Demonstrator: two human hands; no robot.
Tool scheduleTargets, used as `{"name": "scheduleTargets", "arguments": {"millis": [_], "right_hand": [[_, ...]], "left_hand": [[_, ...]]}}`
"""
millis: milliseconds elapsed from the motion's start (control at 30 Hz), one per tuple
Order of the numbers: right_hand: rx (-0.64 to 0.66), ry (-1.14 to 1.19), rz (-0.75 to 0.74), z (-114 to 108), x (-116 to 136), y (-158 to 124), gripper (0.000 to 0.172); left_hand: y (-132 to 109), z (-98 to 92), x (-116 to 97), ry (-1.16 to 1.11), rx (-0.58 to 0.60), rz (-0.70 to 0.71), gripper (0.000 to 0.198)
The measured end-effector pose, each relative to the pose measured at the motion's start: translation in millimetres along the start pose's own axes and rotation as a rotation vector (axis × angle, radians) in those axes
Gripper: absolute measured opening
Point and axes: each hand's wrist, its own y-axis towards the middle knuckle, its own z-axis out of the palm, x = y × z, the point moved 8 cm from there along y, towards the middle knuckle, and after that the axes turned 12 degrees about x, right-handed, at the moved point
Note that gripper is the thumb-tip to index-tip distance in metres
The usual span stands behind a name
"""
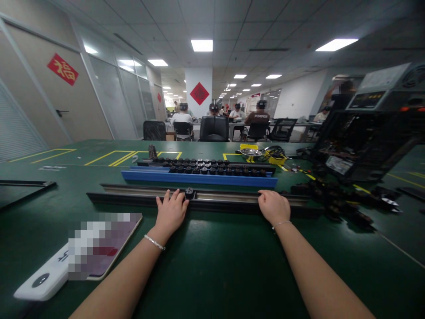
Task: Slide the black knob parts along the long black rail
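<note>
A long black rail with a pale metal channel lies crosswise on the green table in front of me. My left hand rests on it with fingers spread, the thumb side beside a small black round-topped block seated in the channel. Further right, my right hand is curled over the same rail, its fingers wrapped round it and partly hidden. Behind the rail, a blue rail lies parallel, with rows of several similar black blocks along its far side.
At lower left lie a white device and a phone. A black frame is at the left edge. Loose black parts pile up at right, before an opened computer case. A metal bowl sits further back.
</note>
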Motion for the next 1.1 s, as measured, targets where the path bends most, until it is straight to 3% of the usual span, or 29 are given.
{"name": "scheduleTargets", "arguments": {"millis": [1100], "right_hand": [[-0.002,0.016,-0.004,3,-1,1,0.039]], "left_hand": [[-3,2.4,-12,0.013,0.0,0.053,0.044]]}}
